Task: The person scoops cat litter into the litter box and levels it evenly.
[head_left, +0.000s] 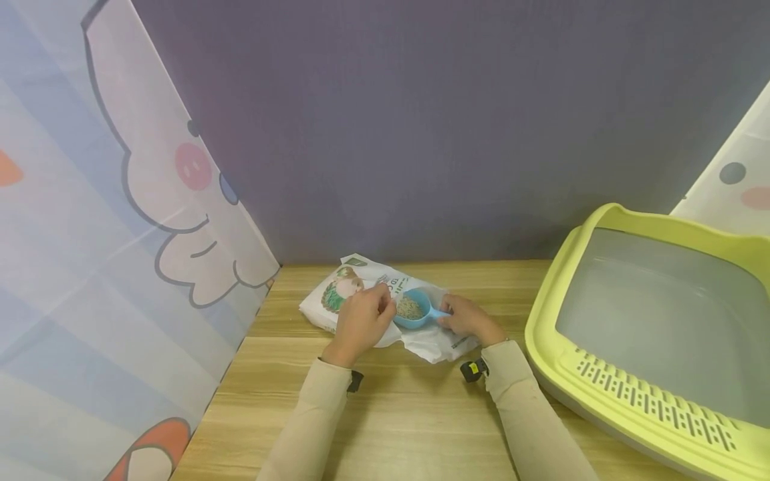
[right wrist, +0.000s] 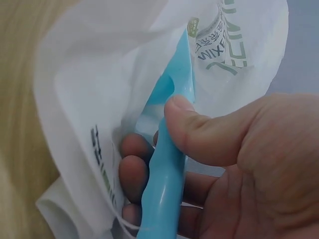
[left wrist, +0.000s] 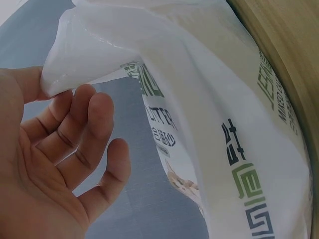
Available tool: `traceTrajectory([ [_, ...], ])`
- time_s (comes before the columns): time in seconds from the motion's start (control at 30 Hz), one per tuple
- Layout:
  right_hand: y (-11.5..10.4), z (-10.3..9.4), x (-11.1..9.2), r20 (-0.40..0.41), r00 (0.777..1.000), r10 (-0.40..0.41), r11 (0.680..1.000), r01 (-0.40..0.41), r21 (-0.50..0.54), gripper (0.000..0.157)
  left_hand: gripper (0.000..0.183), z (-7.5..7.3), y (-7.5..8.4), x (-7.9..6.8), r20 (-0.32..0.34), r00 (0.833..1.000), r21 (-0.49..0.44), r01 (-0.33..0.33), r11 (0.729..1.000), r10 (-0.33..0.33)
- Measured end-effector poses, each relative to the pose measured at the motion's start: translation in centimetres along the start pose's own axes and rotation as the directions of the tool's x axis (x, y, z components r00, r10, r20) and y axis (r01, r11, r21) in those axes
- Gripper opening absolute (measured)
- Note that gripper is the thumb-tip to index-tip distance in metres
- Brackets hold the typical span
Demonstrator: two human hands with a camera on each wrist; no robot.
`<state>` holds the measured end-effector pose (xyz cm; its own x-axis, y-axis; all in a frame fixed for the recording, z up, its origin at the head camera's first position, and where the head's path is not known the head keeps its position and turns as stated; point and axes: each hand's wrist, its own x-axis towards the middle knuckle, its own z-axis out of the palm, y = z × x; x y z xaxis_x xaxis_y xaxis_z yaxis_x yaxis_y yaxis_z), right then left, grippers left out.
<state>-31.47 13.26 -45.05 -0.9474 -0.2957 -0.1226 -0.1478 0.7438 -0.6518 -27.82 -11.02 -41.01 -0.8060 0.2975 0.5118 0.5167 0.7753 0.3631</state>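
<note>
A white bag of cat litter (head_left: pixel 385 275) lies on the wooden table, its mouth toward the right. My left hand (head_left: pixel 365 319) pinches the edge of the bag's plastic between thumb and index finger; in the left wrist view the other fingers (left wrist: pixel 102 117) curl loosely beside it. My right hand (head_left: pixel 466 317) grips the handle of a light blue scoop (head_left: pixel 422 318), thumb along the top. Pale litter granules (head_left: pixel 409 308) fill part of the scoop's bowl, which sits at the bag's opening. The right wrist view shows the scoop's handle (right wrist: pixel 164 184) against the white plastic.
A yellow-rimmed litter box (head_left: pixel 544 321) with a grey inside stands on the right, close to my right forearm. Behind the wooden table (head_left: pixel 409 427) rises a dark grey wall (head_left: pixel 421 133), and a cartoon-printed curtain (head_left: pixel 120 267) hangs at the left.
</note>
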Motion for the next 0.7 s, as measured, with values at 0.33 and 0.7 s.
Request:
traceTrajectory([
  [0.33, -0.7, -0.1, -0.1, 0.028, 0.998, -0.063, 0.995, 0.065, -0.072, 0.009, 0.026, 0.0, 0.1, 0.1, 0.003, 1.0, -0.004, 0.001, 1.0, -0.001],
  [0.7, -2.0, -1.9, -1.6, 0.04, 0.999, -0.029, 0.996, 0.032, -0.087, 0.015, 0.026, -0.1, 0.1, 0.0, 0.01, 1.0, -0.004, 0.007, 1.0, -0.006],
])
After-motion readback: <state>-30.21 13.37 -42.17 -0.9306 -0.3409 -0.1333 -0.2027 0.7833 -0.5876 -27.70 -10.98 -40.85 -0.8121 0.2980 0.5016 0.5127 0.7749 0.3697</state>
